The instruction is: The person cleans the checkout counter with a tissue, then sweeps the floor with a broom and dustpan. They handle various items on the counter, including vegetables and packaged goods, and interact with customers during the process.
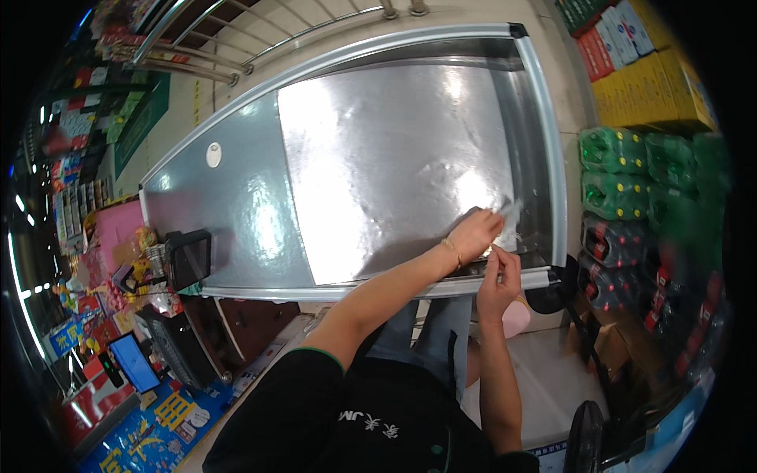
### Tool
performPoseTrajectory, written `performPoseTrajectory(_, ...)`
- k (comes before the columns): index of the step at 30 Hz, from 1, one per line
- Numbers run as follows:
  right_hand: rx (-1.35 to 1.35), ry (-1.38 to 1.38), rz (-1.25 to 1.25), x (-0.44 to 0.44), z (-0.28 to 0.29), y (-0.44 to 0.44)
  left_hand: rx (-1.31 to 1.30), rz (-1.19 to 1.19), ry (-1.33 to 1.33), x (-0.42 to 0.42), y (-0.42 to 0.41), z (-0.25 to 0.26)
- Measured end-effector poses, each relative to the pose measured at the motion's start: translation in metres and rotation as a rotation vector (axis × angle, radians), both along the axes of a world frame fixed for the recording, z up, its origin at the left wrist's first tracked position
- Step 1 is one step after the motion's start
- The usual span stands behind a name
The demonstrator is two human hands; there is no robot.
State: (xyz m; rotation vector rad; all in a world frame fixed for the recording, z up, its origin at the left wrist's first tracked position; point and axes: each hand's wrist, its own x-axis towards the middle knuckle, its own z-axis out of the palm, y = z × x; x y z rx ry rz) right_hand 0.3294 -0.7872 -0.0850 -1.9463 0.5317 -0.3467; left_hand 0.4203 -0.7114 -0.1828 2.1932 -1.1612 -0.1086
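My left hand (475, 235), with a bracelet on its wrist, reaches over the near right part of a metal-topped checkout counter (390, 154). Its fingers are closed on a thin, pale, translucent piece (511, 214), blurred, perhaps plastic film. Just below and to the right, my right hand (500, 282) is raised at the counter's near edge. Its thumb and forefinger are pinched together close to the left fingertips; whether they hold something small cannot be told. Under both hands the sheet's corner shines and looks rumpled.
A raised frame (556, 154) edges the counter. A black device (188, 259) stands at its left end, near a lit screen (135, 360). Packs of green bottles (612, 151), dark bottles (612, 236) and yellow boxes (639, 88) are stacked right. Metal rails (260, 44) run beyond the counter.
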Motion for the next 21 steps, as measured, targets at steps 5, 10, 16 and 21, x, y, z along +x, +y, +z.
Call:
performPoseTrajectory(5, -0.007, 0.076, -0.021, -0.001, 0.024, -0.039, -0.080, 0.233, 0.239, 0.004, 0.019, 0.034)
performPoseTrajectory(10, -0.088, 0.014, 0.016, -0.011, 0.028, -0.054, -0.248, 0.433, 0.408, 0.070, 0.017, 0.055)
performPoseTrajectory(16, -0.168, -0.088, 0.005, -0.034, 0.037, -0.036, -0.106, 0.307, 0.090, 0.114, -0.073, -0.008)
performPoseTrajectory(21, -0.190, -0.116, -0.006, -0.054, 0.038, -0.031, 0.033, 0.294, 0.049, 0.064, -0.104, -0.009)
